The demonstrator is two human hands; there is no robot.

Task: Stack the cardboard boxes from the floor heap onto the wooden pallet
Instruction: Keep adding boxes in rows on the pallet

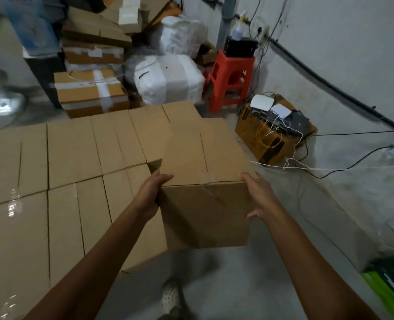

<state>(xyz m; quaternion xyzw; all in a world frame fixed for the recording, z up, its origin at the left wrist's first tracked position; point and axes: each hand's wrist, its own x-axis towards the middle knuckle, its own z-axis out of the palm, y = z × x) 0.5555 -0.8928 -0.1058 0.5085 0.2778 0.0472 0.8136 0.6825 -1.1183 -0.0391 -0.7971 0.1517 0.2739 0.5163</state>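
Observation:
I hold a plain brown cardboard box (203, 181) in front of me with both hands, taped along its top seam. My left hand (153, 192) presses its left side near the top corner. My right hand (259, 195) presses its right side. The box hangs at the right end of a stack of like boxes (75, 181) that fills the left half of the view, its top slightly above theirs. The wooden pallet is hidden under the stack.
Behind the stack lie taped cardboard boxes (89, 91) and white wrapped bundles (168, 82). A red plastic stool (231, 77) stands by the wall. A yellow box (270, 139) with routers and loose cables sits on the floor at right. My shoe (170, 299) is below.

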